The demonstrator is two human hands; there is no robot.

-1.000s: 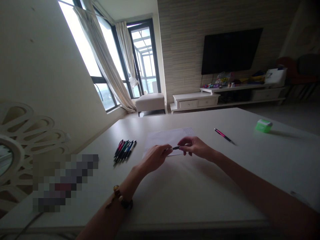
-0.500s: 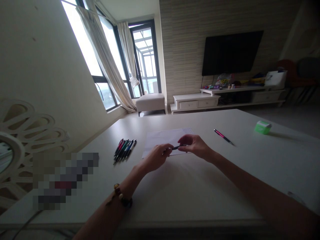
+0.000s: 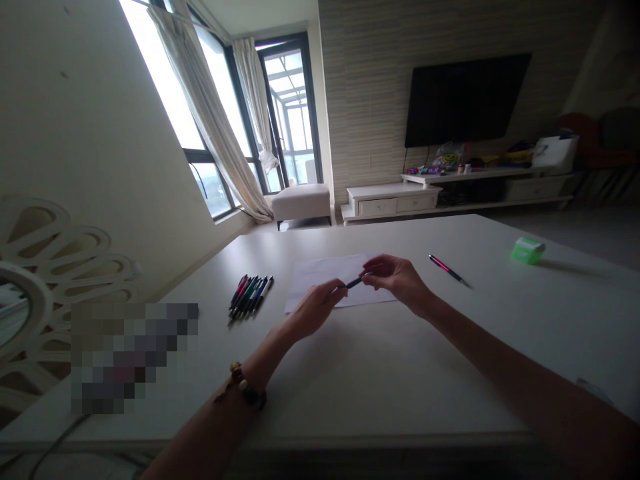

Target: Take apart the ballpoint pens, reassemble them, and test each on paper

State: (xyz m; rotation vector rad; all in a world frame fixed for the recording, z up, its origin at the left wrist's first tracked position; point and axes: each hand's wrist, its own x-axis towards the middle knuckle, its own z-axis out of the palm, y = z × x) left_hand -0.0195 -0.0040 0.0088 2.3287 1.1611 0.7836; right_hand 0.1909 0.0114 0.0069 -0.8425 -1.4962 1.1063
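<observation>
Between my two hands is a dark pen (image 3: pixel 354 283), tilted up toward the right above a white sheet of paper (image 3: pixel 316 275). My left hand (image 3: pixel 318 304) pinches its lower left end. The fingers of my right hand (image 3: pixel 391 277) are closed around its other end, so part of the pen is hidden there. Left of the paper lies a row of several pens (image 3: pixel 250 298) with red, green, blue and white barrels. Apart from these, a red and black pen (image 3: pixel 447 269) rests on the table to the right of my right hand.
A green and white box (image 3: pixel 528 251) stands on the white table (image 3: pixel 400 380) toward the far right. At the left edge is a pixelated patch with a cable below it. Something clear and small (image 3: pixel 595 391) lies near my right forearm. A TV cabinet (image 3: pixel 390 202) is beyond the table.
The pen has tilted more steeply, its right end rising. My right hand has lifted slightly and shifted right, while my left hand keeps its pinch. The view has moved a little.
</observation>
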